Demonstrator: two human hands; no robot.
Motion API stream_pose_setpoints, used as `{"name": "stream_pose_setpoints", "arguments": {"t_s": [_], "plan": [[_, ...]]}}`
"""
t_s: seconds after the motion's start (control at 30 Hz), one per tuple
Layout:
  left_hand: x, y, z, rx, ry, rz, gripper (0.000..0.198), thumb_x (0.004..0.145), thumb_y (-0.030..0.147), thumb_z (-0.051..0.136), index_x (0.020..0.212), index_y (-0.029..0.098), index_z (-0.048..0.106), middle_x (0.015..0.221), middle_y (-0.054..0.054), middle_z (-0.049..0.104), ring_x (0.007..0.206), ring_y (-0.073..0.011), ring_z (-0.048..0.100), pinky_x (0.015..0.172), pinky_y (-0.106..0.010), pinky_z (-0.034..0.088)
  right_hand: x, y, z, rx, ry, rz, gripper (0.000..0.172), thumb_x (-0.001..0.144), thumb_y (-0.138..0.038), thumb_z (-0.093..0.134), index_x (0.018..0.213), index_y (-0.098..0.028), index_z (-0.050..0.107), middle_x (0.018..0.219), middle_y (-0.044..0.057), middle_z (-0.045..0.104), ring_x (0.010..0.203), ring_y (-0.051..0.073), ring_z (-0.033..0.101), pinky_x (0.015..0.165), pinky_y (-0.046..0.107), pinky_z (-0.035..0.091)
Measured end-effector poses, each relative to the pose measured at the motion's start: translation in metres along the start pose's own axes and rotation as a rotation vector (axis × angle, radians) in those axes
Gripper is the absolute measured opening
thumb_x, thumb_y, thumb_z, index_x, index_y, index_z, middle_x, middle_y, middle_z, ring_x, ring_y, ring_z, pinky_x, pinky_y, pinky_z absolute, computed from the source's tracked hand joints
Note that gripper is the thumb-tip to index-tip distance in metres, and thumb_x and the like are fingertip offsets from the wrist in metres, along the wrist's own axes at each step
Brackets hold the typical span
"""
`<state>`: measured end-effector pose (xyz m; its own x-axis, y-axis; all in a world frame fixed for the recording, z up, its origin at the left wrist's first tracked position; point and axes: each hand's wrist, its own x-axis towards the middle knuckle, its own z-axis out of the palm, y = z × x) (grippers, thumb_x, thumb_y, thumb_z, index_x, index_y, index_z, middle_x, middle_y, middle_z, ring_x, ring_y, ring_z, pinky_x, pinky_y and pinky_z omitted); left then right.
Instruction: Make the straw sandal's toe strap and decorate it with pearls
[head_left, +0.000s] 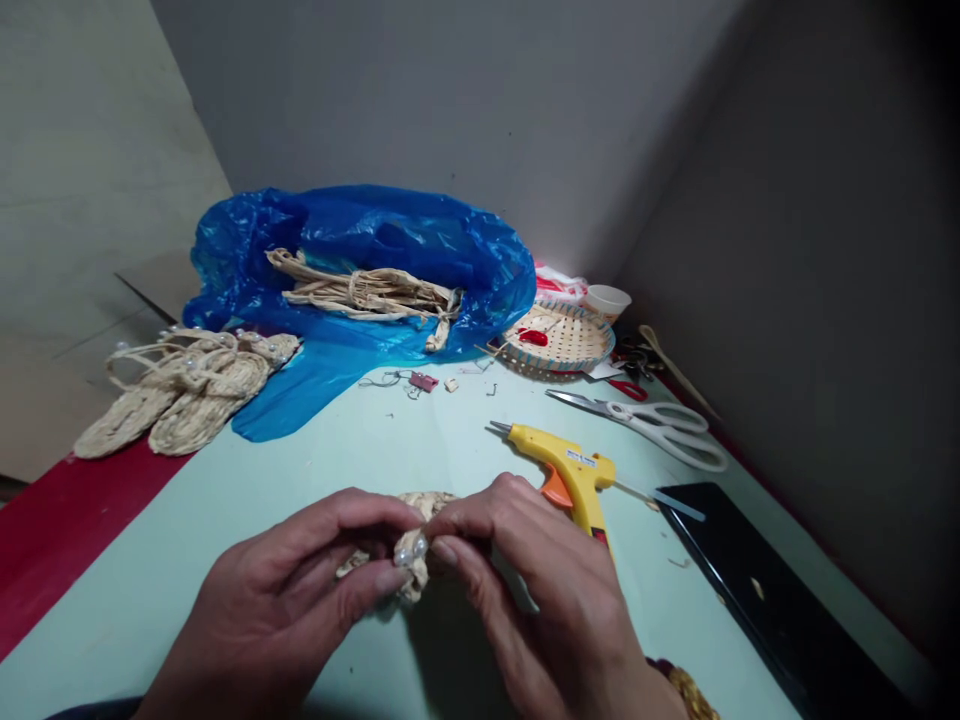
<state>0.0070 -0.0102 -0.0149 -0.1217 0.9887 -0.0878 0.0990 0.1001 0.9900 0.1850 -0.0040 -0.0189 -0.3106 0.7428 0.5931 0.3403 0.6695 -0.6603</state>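
Observation:
Between my hands is a woven straw sandal (412, 580), seen only in part, with shiny pearl beads on its strap. My left hand (300, 580) pinches the beaded part from the left, its thumb just below the beads. From the right, my right hand (525, 570) closes its thumb and forefinger at the same strap; whether a small bead or thread sits in that pinch is hidden. Just beyond my right hand lies a yellow glue gun (566, 455) with an orange trigger and a glue stick in its back.
Straw sandals (202, 385) with pearls lie at the left. A blue plastic bag (375, 230) holds a straw bundle (367, 290). At the right are a woven basket (592, 340), a white cup (607, 300), white-handled scissors (645, 420) and a black phone-like slab (772, 590).

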Motion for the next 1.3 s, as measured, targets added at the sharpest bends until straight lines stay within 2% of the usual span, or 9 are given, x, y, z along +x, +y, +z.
{"name": "stream_pose_setpoints", "arguments": {"t_s": [0.2, 0.3, 0.43, 0.53, 0.63, 0.8, 0.97, 1.13, 1.3], "plan": [[0.000, 0.001, -0.003, -0.046, -0.006, -0.038, 0.015, 0.066, 0.030, 0.081, 0.075, 0.041, 0.086, 0.084, 0.012, 0.085, 0.079, -0.0148, 0.082, 0.072, -0.008, 0.061, 0.002, -0.006, -0.006, -0.041, -0.010, 0.028, 0.013, 0.095, -0.006, 0.064, 0.105, -0.012, 0.069, 0.092, 0.006, 0.074, 0.082, 0.017, 0.064, 0.081, 0.031, 0.050], [0.000, 0.001, -0.001, -0.109, -0.018, -0.060, 0.013, 0.064, 0.029, 0.083, 0.074, 0.037, 0.087, 0.085, 0.009, 0.084, 0.078, -0.0184, 0.082, 0.069, -0.012, 0.063, 0.001, -0.002, -0.003, -0.080, -0.038, -0.064, 0.013, 0.095, -0.006, 0.063, 0.107, -0.009, 0.069, 0.089, 0.007, 0.074, 0.078, 0.018, 0.061, 0.074, 0.034, 0.048], [-0.003, 0.005, 0.003, -0.141, -0.011, -0.059, 0.015, 0.064, 0.028, 0.083, 0.076, 0.035, 0.085, 0.082, 0.008, 0.083, 0.077, -0.0161, 0.080, 0.069, -0.010, 0.062, -0.001, 0.002, 0.000, -0.158, -0.005, -0.114, 0.012, 0.095, -0.008, 0.060, 0.099, -0.011, 0.071, 0.082, 0.007, 0.072, 0.072, 0.018, 0.058, 0.066, 0.035, 0.044], [-0.005, 0.011, 0.005, -0.091, 0.015, -0.069, 0.021, 0.061, 0.025, 0.082, 0.081, 0.033, 0.084, 0.079, 0.007, 0.083, 0.079, -0.0161, 0.079, 0.070, -0.010, 0.061, -0.002, 0.001, 0.001, -0.190, -0.015, -0.118, 0.010, 0.094, -0.011, 0.060, 0.094, -0.012, 0.070, 0.082, 0.007, 0.072, 0.073, 0.019, 0.058, 0.066, 0.035, 0.045], [-0.005, 0.014, 0.007, -0.073, -0.002, -0.080, 0.022, 0.056, 0.022, 0.079, 0.076, 0.031, 0.082, 0.082, 0.006, 0.082, 0.075, -0.0167, 0.079, 0.069, -0.012, 0.061, -0.001, -0.001, 0.002, -0.202, -0.015, -0.112, 0.009, 0.094, -0.012, 0.061, 0.091, -0.011, 0.069, 0.082, 0.008, 0.071, 0.074, 0.020, 0.058, 0.068, 0.036, 0.046], [-0.006, 0.010, 0.008, -0.030, 0.016, -0.044, 0.010, 0.063, 0.028, 0.078, 0.070, 0.034, 0.083, 0.077, 0.008, 0.080, 0.078, -0.0148, 0.078, 0.072, -0.010, 0.060, -0.002, 0.001, 0.009, -0.239, 0.070, -0.157, 0.010, 0.090, -0.007, 0.060, 0.085, -0.011, 0.068, 0.073, 0.006, 0.069, 0.067, 0.018, 0.057, 0.065, 0.034, 0.044], [-0.007, 0.004, 0.010, 0.043, 0.069, 0.018, 0.015, 0.064, 0.027, 0.076, 0.068, 0.039, 0.083, 0.077, 0.012, 0.081, 0.078, -0.0106, 0.078, 0.075, -0.004, 0.057, -0.007, 0.001, 0.020, -0.386, 0.201, -0.093, 0.017, 0.088, -0.010, 0.058, 0.073, -0.018, 0.060, 0.065, 0.000, 0.061, 0.061, 0.016, 0.050, 0.067, 0.034, 0.039], [-0.008, 0.005, 0.011, 0.059, 0.091, 0.006, 0.018, 0.063, 0.025, 0.075, 0.068, 0.041, 0.083, 0.077, 0.013, 0.082, 0.077, -0.0104, 0.079, 0.074, -0.003, 0.057, -0.009, 0.001, 0.025, -0.518, 0.139, -0.083, 0.017, 0.084, -0.009, 0.056, 0.074, -0.022, 0.051, 0.067, -0.004, 0.054, 0.062, 0.015, 0.045, 0.064, 0.032, 0.030], [-0.005, 0.002, 0.009, 0.047, 0.049, 0.025, 0.017, 0.067, 0.029, 0.074, 0.072, 0.042, 0.084, 0.082, 0.013, 0.084, 0.081, -0.0135, 0.082, 0.074, -0.008, 0.060, -0.009, 0.003, 0.028, -0.429, 0.262, -0.005, 0.018, 0.080, -0.008, 0.051, 0.069, -0.020, 0.046, 0.066, -0.004, 0.047, 0.062, 0.014, 0.040, 0.062, 0.031, 0.027]]}}
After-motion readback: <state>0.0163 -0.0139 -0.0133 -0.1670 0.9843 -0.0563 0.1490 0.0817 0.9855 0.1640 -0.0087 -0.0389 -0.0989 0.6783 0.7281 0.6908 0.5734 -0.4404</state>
